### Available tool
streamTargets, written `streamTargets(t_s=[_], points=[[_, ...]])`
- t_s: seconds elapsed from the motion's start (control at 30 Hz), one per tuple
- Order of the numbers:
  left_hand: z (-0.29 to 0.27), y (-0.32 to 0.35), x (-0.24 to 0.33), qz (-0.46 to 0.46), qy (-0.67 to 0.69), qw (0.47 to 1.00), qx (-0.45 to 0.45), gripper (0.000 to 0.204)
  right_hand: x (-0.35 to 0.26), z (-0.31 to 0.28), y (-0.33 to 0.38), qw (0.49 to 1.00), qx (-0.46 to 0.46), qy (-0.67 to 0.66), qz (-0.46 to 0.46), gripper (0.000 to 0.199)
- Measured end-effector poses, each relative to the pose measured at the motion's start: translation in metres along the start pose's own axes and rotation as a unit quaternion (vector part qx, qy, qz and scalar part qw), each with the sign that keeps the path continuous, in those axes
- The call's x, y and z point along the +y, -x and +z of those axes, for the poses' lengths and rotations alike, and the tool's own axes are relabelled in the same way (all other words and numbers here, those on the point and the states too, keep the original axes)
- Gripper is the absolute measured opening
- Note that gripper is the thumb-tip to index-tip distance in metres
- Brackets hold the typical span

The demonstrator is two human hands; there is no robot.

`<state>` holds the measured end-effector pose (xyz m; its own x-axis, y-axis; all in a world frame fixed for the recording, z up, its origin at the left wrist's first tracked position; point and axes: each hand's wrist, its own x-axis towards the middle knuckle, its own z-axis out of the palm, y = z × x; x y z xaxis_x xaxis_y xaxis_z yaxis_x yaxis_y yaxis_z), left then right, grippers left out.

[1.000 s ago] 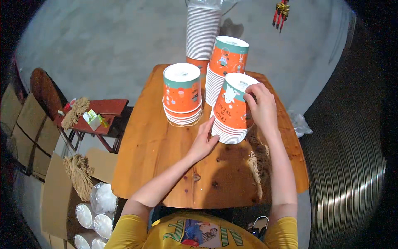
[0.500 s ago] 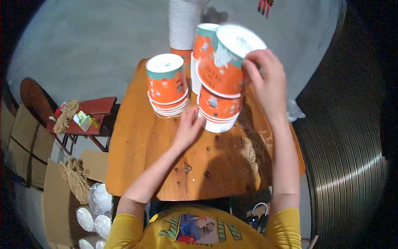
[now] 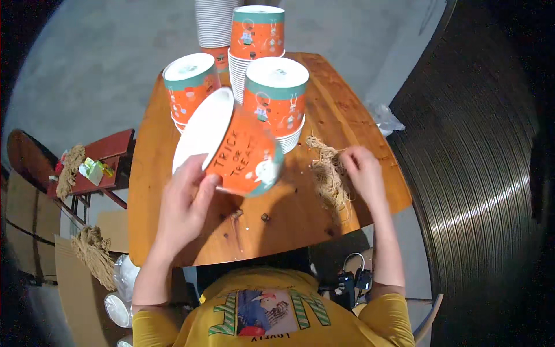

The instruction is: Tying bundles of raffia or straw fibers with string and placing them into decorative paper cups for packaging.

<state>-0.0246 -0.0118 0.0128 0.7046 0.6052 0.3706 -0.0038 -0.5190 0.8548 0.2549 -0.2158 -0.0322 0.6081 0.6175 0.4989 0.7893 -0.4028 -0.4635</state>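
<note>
My left hand [image 3: 188, 211] is closed on the rim of an orange paper bucket [image 3: 245, 156] with a green band, tilted on its side above the table with its white open end toward the left. My right hand [image 3: 365, 173] is at the right edge of a bundle of beige strings [image 3: 329, 176] on the table. Its fingers are bent and pressed together; whether a strand is between them cannot be seen. Beyond the held bucket stands a stack of upside-down buckets [image 3: 276, 95]. Another such stack [image 3: 188, 84] is to its left, partly hidden by the held bucket.
The wooden table [image 3: 370, 202] also carries a taller bucket stack [image 3: 258, 34] and a high white stack [image 3: 217, 23] at the back. At left, a red bench [image 3: 115, 150] bears more string. Below it are a cardboard box [image 3: 72, 295] and wrapped white bowls [image 3: 117, 309].
The lifted bucket has passed from my right hand to my left and come nearer, tilted sideways. My right hand has moved down to the strings. The view has shifted.
</note>
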Motion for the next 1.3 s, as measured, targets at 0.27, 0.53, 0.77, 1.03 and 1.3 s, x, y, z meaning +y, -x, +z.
streamTargets(t_s=[0.27,0.53,0.77,1.03,1.3], points=[[0.009,0.006,-0.008,0.161,-0.308,0.934,-0.086,0.032,0.032,0.036,0.024,0.991,-0.009,0.131,0.001,0.015],[0.012,0.006,-0.017,0.198,-0.381,0.896,-0.116,0.030,0.001,-0.022,-0.033,0.858,-0.029,-0.459,0.226,0.007],[0.017,0.001,-0.002,0.194,-0.262,0.942,-0.077,0.031,-0.069,-0.046,-0.045,0.848,-0.061,-0.520,0.081,0.009],[0.018,-0.006,0.031,0.010,0.194,0.979,-0.054,0.025,-0.143,-0.009,-0.027,0.824,-0.224,-0.517,0.057,0.003],[0.053,-0.001,0.013,-0.161,0.455,0.866,-0.132,0.019,-0.135,0.026,-0.010,0.800,-0.255,-0.536,0.092,0.020]])
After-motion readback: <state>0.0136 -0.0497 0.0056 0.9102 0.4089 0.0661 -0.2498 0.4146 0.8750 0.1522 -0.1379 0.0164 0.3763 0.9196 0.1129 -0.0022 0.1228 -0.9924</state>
